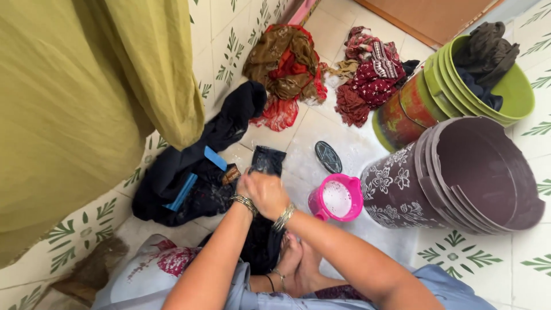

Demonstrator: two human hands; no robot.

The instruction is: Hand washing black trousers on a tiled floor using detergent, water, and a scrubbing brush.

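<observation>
Hands, left [248, 185] and right [270, 192], clamp together on black cloth [267, 161]. Pink mug [337, 198] holds suds; green tub [505, 92] holds dark clothes.

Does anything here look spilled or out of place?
Yes: soapy foam is spread over the tiled floor beside the pink mug, and clothes lie in heaps on it. Both hands grip a dark cloth.

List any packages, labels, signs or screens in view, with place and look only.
Small packet: brown and shiny, on the dark cloth just left of the hands.
Blue strips: two flat bands on the same dark cloth, whether labels or trim is unclear.
No signs or screens show.
</observation>
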